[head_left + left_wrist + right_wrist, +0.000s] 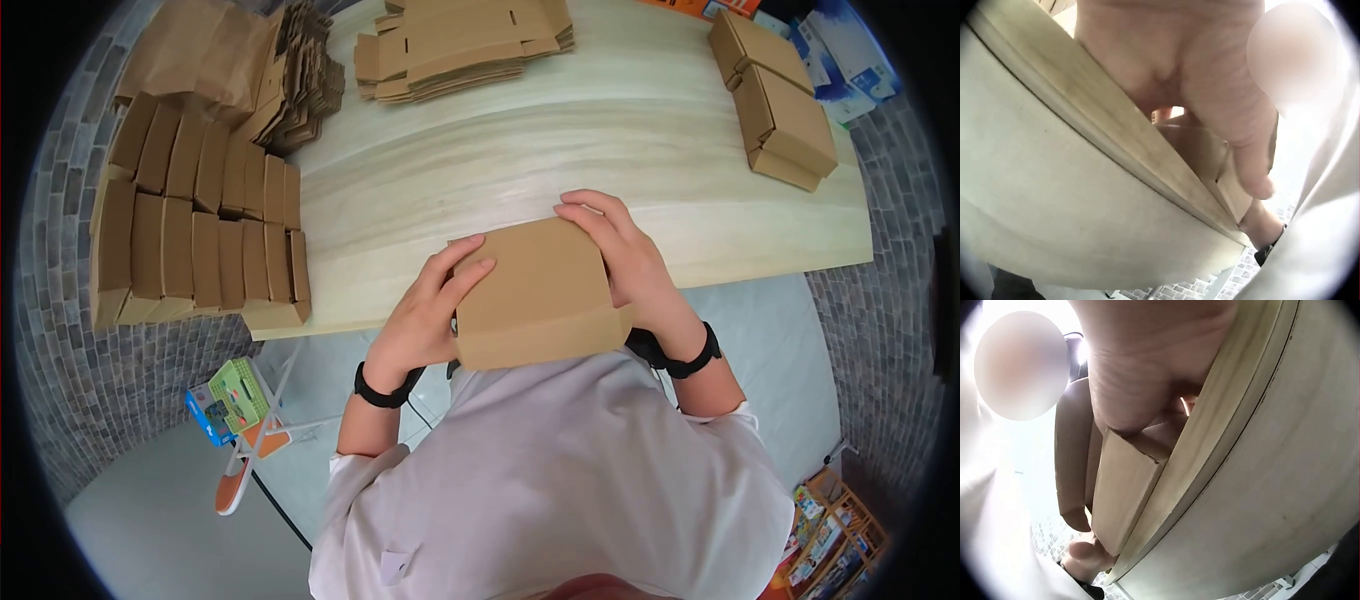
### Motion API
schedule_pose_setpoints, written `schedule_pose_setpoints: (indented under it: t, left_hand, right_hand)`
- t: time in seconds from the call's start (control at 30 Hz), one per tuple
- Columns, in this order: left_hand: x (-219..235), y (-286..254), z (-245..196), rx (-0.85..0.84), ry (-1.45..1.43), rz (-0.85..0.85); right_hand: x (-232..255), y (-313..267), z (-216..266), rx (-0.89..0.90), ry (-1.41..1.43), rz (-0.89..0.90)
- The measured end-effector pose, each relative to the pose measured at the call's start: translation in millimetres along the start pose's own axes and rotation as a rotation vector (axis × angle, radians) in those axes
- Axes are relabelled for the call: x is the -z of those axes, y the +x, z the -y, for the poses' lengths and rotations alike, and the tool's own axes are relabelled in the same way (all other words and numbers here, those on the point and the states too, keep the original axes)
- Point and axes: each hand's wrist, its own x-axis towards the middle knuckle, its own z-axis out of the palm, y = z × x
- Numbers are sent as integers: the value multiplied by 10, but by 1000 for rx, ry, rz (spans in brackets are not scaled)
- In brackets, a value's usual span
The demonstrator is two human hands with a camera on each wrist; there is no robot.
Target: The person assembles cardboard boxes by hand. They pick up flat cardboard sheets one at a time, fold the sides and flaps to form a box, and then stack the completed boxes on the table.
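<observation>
A brown cardboard box (535, 285) is held at the table's near edge, between both hands. The left hand (420, 310) grips its left side, fingertips on the top panel. On the opposite side the right hand (635, 265) holds the box, its fingers bent over the far right corner. In the right wrist view the box's front wall (1124, 494) shows beneath the right hand (1147, 369), and a flap (1074, 456) stands apart from it. The left wrist view shows the left hand (1210, 81) with its thumb against the box (1232, 190).
Folded boxes (205, 215) stand in rows at the table's left, beside stacked cardboard (290, 80). Flat cardboard blanks (465, 45) lie at the far side. Two closed boxes (785, 120) sit at the far right. The wooden table (420, 170) ends just before the person.
</observation>
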Motion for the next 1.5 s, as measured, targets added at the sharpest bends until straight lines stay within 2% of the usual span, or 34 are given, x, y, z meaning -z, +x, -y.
schedule_pose_setpoints:
  t: [0.23,0.3,0.33,0.4,0.43,0.5,0.63,0.7,0.73,0.8,0.83,0.9,1.03,1.1,1.23,1.3,1.43,1.5]
  left_hand:
    - [-99,58,-13,68,-13,-242]
    - [-86,89,-45,110,-60,-306]
    - [-88,74,-41,112,-57,-315]
    - [-95,59,-24,249,-199,-402]
    - [-85,71,-44,247,-198,-408]
    - [-52,118,-116,294,-384,-532]
    - [-8,184,-193,320,-376,-527]
    - [-53,239,-251,297,-50,-506]
    - [-62,259,-242,295,-47,-505]
    - [-97,316,-174,110,251,-562]
    - [-152,326,-154,107,249,-558]
    - [-271,314,-118,91,-224,-627]
    - [-266,291,2,-9,-239,-579]
    - [-274,274,72,-62,-341,-563]
    - [-292,295,88,-24,-456,-576]
    - [-269,313,78,-68,-510,-572]
    - [-206,324,75,-76,-505,-553]
    - [-167,305,47,-1,-453,-531]
  right_hand:
    - [145,-1,-64,160,181,166]
    - [208,-8,60,10,309,219]
    - [198,-8,66,17,306,227]
    - [164,-6,40,201,159,93]
    - [135,-17,25,206,156,95]
    - [79,-37,-12,245,47,-39]
    - [67,3,-6,223,40,-132]
    - [62,54,93,116,55,-89]
    - [34,61,98,118,57,-92]
    - [-26,70,89,204,-119,-171]
    - [-53,72,101,200,-120,-175]
    - [-100,63,123,209,-155,-231]
    - [-49,65,104,153,-5,-185]
    - [-46,68,90,123,203,-187]
    - [-117,65,58,96,277,-210]
    - [-109,77,71,91,332,-218]
    - [-27,74,103,22,391,-152]
    - [-18,93,107,19,397,-145]
